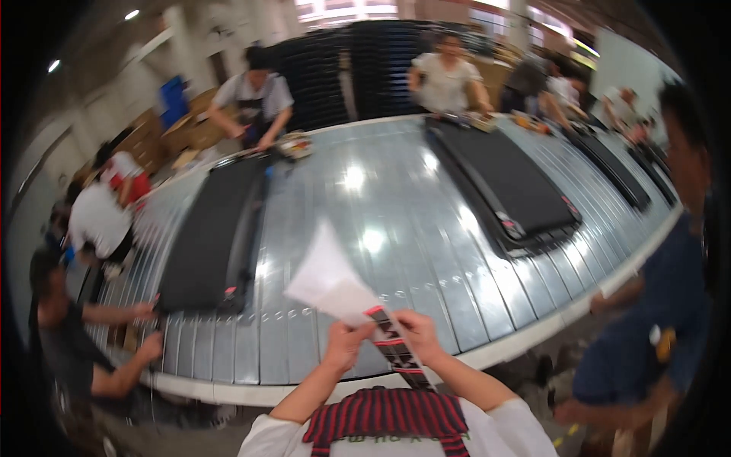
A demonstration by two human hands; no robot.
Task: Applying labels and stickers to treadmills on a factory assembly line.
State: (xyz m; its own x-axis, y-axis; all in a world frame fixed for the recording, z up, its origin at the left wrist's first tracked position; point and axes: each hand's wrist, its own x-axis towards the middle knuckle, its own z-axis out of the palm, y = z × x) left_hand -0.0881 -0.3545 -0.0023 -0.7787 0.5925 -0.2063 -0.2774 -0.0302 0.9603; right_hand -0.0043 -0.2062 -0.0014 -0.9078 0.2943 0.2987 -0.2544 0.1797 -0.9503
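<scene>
In front of my chest I hold a strip of stickers (394,346), black with red and white marks. White backing paper (329,278) fans out from its far end over the metal conveyor (365,198). My left hand (348,344) is closed on the strip's left edge. On its right edge, my right hand (417,335) is closed too, with the fingertips partly hidden. The strip's near end hangs down toward my striped apron. A long flat black case (205,236) lies ahead to the left, and another black case (506,183) ahead to the right. Neither touches my hands.
A person (76,335) at the left touches the near end of the left case. Another person (643,312) stands close on my right. Across the conveyor, people work beside a small tray (295,145). More black cases (609,167) lie farther right; tall black stacks (308,80) stand behind.
</scene>
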